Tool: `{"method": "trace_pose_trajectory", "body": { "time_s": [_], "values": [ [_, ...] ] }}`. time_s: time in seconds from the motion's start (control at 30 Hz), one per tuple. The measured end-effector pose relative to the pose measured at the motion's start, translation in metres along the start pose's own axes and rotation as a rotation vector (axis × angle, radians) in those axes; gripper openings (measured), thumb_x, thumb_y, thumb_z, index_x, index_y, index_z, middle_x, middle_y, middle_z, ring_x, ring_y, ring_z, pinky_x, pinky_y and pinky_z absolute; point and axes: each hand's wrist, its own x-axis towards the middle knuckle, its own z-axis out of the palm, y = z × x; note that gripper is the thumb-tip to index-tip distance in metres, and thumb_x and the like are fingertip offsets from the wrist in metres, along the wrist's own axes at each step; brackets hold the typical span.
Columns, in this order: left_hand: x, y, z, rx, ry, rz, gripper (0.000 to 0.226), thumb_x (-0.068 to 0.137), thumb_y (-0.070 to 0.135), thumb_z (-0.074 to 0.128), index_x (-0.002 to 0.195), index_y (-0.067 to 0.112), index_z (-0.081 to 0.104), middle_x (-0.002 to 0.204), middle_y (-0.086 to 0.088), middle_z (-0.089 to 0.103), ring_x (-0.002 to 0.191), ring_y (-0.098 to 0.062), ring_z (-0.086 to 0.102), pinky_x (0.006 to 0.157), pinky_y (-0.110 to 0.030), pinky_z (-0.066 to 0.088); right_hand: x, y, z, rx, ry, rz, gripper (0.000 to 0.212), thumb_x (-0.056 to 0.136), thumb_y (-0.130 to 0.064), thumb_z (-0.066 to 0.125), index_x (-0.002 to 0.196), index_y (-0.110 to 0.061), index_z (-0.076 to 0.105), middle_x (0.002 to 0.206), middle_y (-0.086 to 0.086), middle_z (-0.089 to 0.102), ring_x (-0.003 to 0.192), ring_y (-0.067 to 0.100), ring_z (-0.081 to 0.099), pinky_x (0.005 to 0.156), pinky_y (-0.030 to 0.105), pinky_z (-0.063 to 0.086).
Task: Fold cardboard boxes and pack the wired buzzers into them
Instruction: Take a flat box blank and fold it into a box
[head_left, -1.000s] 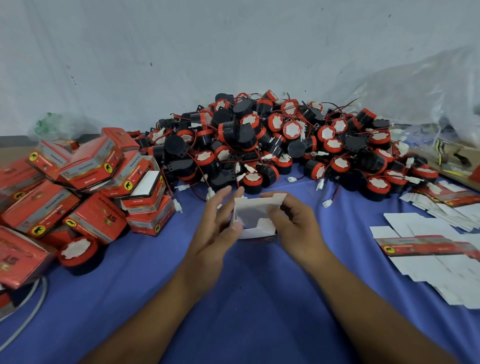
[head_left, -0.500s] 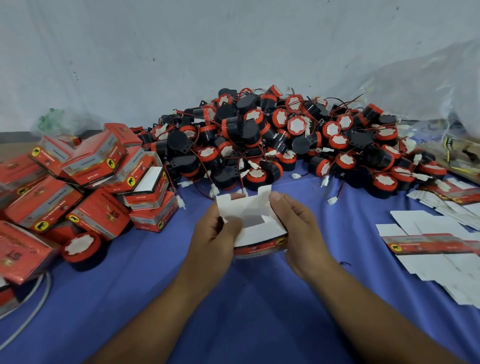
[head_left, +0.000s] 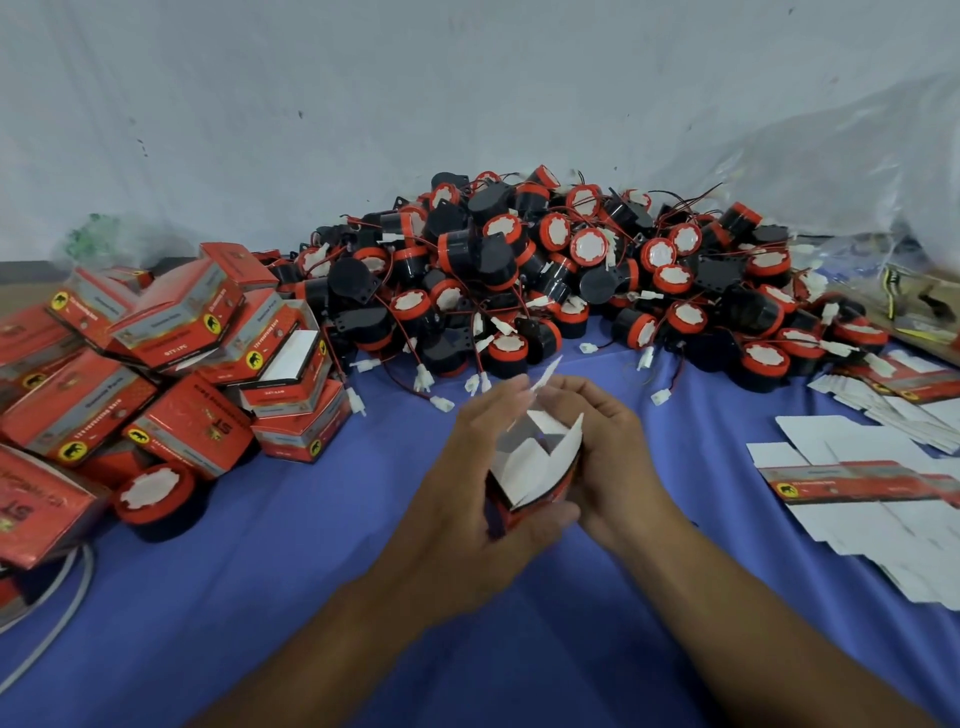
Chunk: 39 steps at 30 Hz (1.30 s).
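hands: left hand (head_left: 467, 483) and right hand (head_left: 608, 467) together — both gripping half-folded box (head_left: 537, 470) | flaps up | buzzer pile (head_left: 571, 280) behind

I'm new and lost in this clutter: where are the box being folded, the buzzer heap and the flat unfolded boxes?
half-folded box (head_left: 550, 467): head view, white inner wall.
buzzer heap (head_left: 589, 247): head view, white face of a central buzzer.
flat box blanks (head_left: 852, 486): head view, red printed strip.

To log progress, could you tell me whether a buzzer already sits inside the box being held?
No, the open box between the left hand and right hand shows only white cardboard flaps inside.
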Motion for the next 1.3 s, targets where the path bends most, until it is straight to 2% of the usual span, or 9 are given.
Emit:
{"method": "trace_pose_trajectory", "body": {
  "time_s": [0.1,0.2,0.3,0.4,0.57,0.67,0.93,1.13,1.3],
  "values": [
    [0.001,-0.001,-0.002,0.125,0.116,0.002,0.045,0.091,0.034,0.065,0.133,0.026,0.052,0.148,0.001,0.046,0.133,-0.004,0.046,0.095,-0.012,0.043,-0.001,0.003,0.001,-0.047,0.01,-0.056,0.012,0.089,-0.018,0.067,0.078,-0.017,0.069,0.08,0.008,0.07,0.069,0.022,0.064,0.056,0.03,0.051],
    [0.001,-0.001,-0.004,0.139,0.184,-0.036,0.043,0.091,0.033,0.063,0.131,0.016,0.06,0.142,0.001,0.054,0.13,-0.007,0.052,0.096,-0.016,0.046,-0.001,0.008,0.004,-0.171,0.056,-0.147,0.037,0.099,-0.047,0.053,0.08,-0.019,0.068,0.082,0.006,0.07,0.074,0.019,0.065,0.063,0.033,0.054],
    [0.001,0.001,-0.002,0.214,0.266,-0.061,0.045,0.094,0.032,0.059,0.131,0.007,0.062,0.137,0.0,0.06,0.126,-0.007,0.055,0.097,-0.019,0.048,-0.004,0.015,0.006,-0.368,0.016,-0.269,0.049,0.092,-0.069,0.036,0.09,-0.03,0.066,0.091,0.001,0.068,0.086,0.016,0.063,0.08,0.04,0.055],
    [0.003,0.004,0.0,0.357,0.295,-0.048,0.046,0.098,0.033,0.052,0.132,0.003,0.06,0.138,-0.004,0.06,0.126,-0.013,0.057,0.097,-0.025,0.051,-0.009,0.02,0.009,-0.481,-0.121,-0.317,0.056,0.086,-0.079,0.04,0.105,-0.03,0.057,0.09,-0.01,0.066,0.083,0.009,0.064,0.075,0.032,0.055],
    [0.005,0.006,0.004,0.453,0.134,0.101,0.044,0.102,0.03,0.045,0.13,0.0,0.061,0.137,-0.008,0.059,0.132,-0.024,0.052,0.105,-0.042,0.045,-0.005,0.022,0.001,-0.325,-0.177,-0.19,0.056,0.085,-0.068,0.055,0.123,-0.027,0.049,0.101,-0.013,0.066,0.095,0.007,0.066,0.083,0.031,0.056],
    [0.005,0.011,-0.004,0.194,0.087,-0.045,0.038,0.1,0.035,0.042,0.132,0.025,0.06,0.145,0.015,0.051,0.133,-0.012,0.044,0.107,-0.032,0.035,0.0,0.023,-0.001,-0.229,-0.168,-0.129,0.051,0.082,-0.055,0.055,0.126,-0.03,0.052,0.112,-0.003,0.066,0.106,0.017,0.065,0.094,0.041,0.052],
    [0.003,-0.001,-0.016,0.099,-0.151,-0.305,0.065,0.077,0.064,0.061,0.137,0.047,0.043,0.118,0.04,0.046,0.114,-0.007,0.046,0.094,-0.014,0.039,0.0,0.026,0.0,-0.258,-0.2,-0.067,0.032,0.078,-0.041,0.055,0.108,-0.036,0.06,0.1,-0.012,0.07,0.089,0.009,0.068,0.071,0.024,0.053],
    [0.004,-0.011,-0.009,0.174,-0.174,-0.311,0.063,0.077,0.062,0.061,0.132,0.033,0.055,0.132,0.027,0.045,0.128,-0.003,0.036,0.102,-0.012,0.03,0.006,0.022,-0.001,-0.026,-0.137,0.06,0.041,0.077,-0.027,0.06,0.117,-0.021,0.056,0.115,0.005,0.072,0.1,0.022,0.069,0.087,0.044,0.056],
    [0.002,-0.016,-0.006,0.136,-0.048,-0.295,0.041,0.078,0.043,0.072,0.114,0.033,0.055,0.111,0.019,0.053,0.103,-0.004,0.057,0.08,-0.015,0.045,0.006,0.013,-0.005,-0.33,-0.195,0.193,0.038,0.08,-0.039,0.074,0.113,-0.021,0.066,0.105,0.001,0.074,0.095,0.015,0.071,0.079,0.03,0.056]
  ]
}}
